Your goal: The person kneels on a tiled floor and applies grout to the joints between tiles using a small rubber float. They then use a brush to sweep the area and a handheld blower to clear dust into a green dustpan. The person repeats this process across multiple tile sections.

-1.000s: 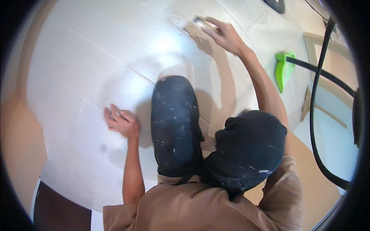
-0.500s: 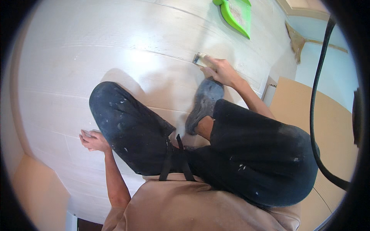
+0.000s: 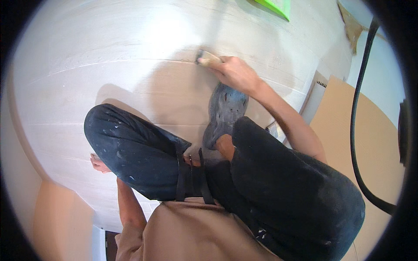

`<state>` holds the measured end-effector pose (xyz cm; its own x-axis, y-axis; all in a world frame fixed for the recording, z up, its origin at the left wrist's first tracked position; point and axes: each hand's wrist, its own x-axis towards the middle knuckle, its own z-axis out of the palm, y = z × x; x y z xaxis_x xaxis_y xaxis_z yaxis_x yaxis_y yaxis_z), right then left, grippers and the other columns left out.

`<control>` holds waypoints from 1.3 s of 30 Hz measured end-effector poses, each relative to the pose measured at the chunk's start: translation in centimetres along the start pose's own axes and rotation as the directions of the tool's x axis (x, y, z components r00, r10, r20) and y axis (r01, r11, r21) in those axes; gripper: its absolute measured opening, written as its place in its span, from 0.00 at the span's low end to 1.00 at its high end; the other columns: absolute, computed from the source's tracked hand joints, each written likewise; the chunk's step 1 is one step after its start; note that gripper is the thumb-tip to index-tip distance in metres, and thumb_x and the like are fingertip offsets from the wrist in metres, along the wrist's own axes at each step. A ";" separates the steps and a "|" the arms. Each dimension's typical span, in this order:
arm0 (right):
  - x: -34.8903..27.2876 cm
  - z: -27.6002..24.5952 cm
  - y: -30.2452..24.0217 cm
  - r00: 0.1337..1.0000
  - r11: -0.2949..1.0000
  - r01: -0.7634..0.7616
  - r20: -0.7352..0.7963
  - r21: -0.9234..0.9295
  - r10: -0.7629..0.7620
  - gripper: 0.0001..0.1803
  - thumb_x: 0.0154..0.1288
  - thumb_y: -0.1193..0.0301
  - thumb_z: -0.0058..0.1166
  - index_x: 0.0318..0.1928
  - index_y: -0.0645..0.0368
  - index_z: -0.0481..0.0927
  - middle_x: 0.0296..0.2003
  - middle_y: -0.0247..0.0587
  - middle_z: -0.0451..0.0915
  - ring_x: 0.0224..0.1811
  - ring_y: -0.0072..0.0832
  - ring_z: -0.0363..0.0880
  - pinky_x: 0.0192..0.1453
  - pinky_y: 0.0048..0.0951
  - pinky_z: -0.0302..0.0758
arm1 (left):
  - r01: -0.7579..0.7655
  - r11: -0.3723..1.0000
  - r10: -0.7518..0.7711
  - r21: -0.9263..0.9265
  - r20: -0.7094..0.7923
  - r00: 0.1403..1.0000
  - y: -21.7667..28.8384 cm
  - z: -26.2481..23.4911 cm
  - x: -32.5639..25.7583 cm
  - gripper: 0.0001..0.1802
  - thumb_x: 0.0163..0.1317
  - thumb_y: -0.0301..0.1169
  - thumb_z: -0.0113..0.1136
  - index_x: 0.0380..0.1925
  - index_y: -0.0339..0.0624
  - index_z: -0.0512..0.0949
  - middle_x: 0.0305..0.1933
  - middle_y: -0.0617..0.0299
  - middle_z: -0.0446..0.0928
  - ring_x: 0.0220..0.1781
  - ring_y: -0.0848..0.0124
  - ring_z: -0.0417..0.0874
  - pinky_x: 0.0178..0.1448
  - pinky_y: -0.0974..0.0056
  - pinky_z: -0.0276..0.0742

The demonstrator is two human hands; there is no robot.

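Note:
My right hand (image 3: 238,75) is closed round a scraper (image 3: 210,59) with a pale handle and a short dark head. The head meets the light plank floor (image 3: 65,98) along a seam between boards, just beyond my right shoe (image 3: 228,104). Far to the left, my left hand (image 3: 100,164) rests low at the floor beside my bent left knee. Its fingers are curled, and the knee hides part of the hand. A small pale piece seems to be in them, too small to name.
A green dustpan (image 3: 278,8) lies at the far right, cut off by the picture's edge. Brown board (image 3: 348,113) covers the right side. A black cable (image 3: 355,113) hangs there. Another brown sheet (image 3: 61,209) lies at lower left, near the wall.
My right hand has moved the scraper left along the seam. My left hand is now more hidden behind the knee. The view has shifted, so the dustpan sits higher and partly out of sight.

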<state>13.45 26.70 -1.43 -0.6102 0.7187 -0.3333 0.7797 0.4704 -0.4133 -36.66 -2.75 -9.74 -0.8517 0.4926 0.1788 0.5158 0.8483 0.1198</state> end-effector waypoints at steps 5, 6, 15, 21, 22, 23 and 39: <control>-2.5 -1.2 -0.5 0.993 0.993 -0.108 0.045 -0.040 0.109 0.15 0.66 0.71 0.58 0.51 0.57 0.87 0.31 0.57 0.84 0.31 0.45 0.88 0.35 0.45 0.86 | -0.029 1.000 0.029 0.011 -0.002 1.000 -0.1 0.3 0.4 0.34 0.73 0.59 0.48 0.69 0.50 0.72 0.73 0.52 0.65 0.77 0.53 0.62 0.74 0.33 0.52; -2.0 -1.0 -0.6 0.991 0.991 -0.117 0.054 -0.066 0.120 0.14 0.66 0.71 0.58 0.51 0.57 0.87 0.32 0.57 0.84 0.31 0.45 0.88 0.35 0.44 0.86 | -0.032 0.999 0.032 0.009 0.001 0.999 -0.1 0.5 0.3 0.34 0.73 0.59 0.48 0.69 0.50 0.72 0.73 0.52 0.65 0.77 0.53 0.62 0.74 0.33 0.52; -1.9 0.1 0.0 0.993 0.991 -0.119 0.012 -0.064 0.120 0.10 0.71 0.69 0.57 0.49 0.55 0.87 0.27 0.49 0.81 0.26 0.40 0.83 0.32 0.42 0.83 | -0.069 0.998 0.069 0.011 0.013 0.998 -0.7 0.7 0.5 0.34 0.73 0.60 0.48 0.69 0.50 0.72 0.73 0.52 0.65 0.77 0.53 0.62 0.74 0.33 0.52; -1.9 0.6 1.2 0.998 0.999 -0.027 -0.052 -0.016 0.026 0.10 0.72 0.70 0.59 0.50 0.54 0.87 0.24 0.44 0.79 0.22 0.36 0.80 0.29 0.39 0.79 | -0.070 0.997 0.070 0.025 0.011 0.997 -1.5 0.6 0.3 0.34 0.73 0.60 0.48 0.69 0.50 0.72 0.73 0.52 0.65 0.77 0.53 0.62 0.74 0.32 0.52; -1.7 0.6 0.9 0.998 0.999 -0.018 -0.063 -0.028 0.017 0.10 0.72 0.70 0.59 0.50 0.54 0.87 0.24 0.45 0.79 0.22 0.36 0.80 0.29 0.39 0.78 | -0.079 0.997 0.079 0.016 0.005 0.997 -1.6 0.5 0.5 0.34 0.73 0.60 0.48 0.69 0.50 0.72 0.73 0.52 0.65 0.77 0.53 0.62 0.74 0.32 0.52; -1.5 0.8 0.6 0.997 0.999 -0.010 -0.075 -0.040 0.007 0.10 0.72 0.70 0.59 0.51 0.54 0.87 0.24 0.45 0.79 0.23 0.36 0.80 0.29 0.39 0.78 | -0.079 0.997 0.079 0.015 0.011 0.997 -1.5 0.6 0.5 0.34 0.73 0.60 0.48 0.69 0.50 0.72 0.73 0.52 0.65 0.77 0.53 0.62 0.74 0.32 0.52; 0.2 1.8 -0.4 0.997 0.996 -0.067 -0.043 0.066 0.070 0.13 0.72 0.66 0.57 0.53 0.55 0.86 0.23 0.52 0.80 0.26 0.45 0.83 0.34 0.44 0.81 | -0.050 0.998 0.050 0.028 0.007 0.999 -2.0 0.8 0.6 0.35 0.73 0.61 0.48 0.69 0.51 0.72 0.73 0.52 0.65 0.77 0.53 0.62 0.73 0.32 0.53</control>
<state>12.81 25.71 -2.86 -0.5477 0.7710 -0.3250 0.8078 0.3861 -0.4454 -38.32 -4.01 -10.66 -0.8256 0.5356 0.1776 0.5550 0.8277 0.0835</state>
